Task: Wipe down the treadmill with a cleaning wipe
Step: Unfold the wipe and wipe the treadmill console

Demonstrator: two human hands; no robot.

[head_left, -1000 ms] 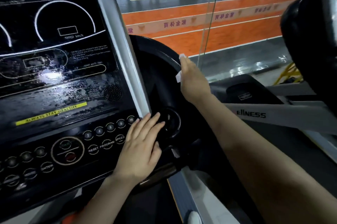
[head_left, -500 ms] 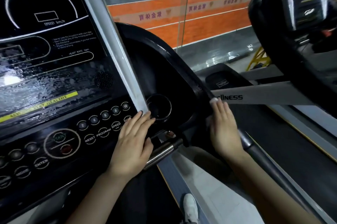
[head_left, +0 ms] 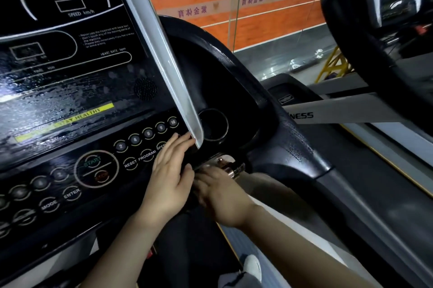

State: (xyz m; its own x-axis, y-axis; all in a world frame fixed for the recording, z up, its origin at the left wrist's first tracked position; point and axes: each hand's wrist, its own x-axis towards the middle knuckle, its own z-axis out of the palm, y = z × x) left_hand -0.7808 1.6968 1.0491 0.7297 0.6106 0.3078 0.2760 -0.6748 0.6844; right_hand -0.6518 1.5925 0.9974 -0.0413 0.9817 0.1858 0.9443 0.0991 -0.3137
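The treadmill's black console [head_left: 70, 90] fills the left, its screen streaked with wet marks. My left hand [head_left: 168, 177] lies flat and empty on the console's lower right corner, fingertips by the silver trim strip [head_left: 164, 53]. My right hand [head_left: 222, 196] is blurred, just right of the left one. It is pressed under the console's edge against the chrome grip bar [head_left: 228, 167]. The cleaning wipe is hidden beneath that hand. The black side handrail [head_left: 293, 147] curves down to the right and looks damp.
A round cup holder [head_left: 213, 123] sits in the black housing above the chrome bar. A neighbouring treadmill [head_left: 351, 53] and its grey rail [head_left: 328, 109] stand close on the right. Beyond is a glass wall [head_left: 257, 18]. My white shoe [head_left: 253, 266] shows below.
My right hand slid with the wipe from the top of the black housing down its handrail, then in under the console to the chrome bar. The left hand stayed put.
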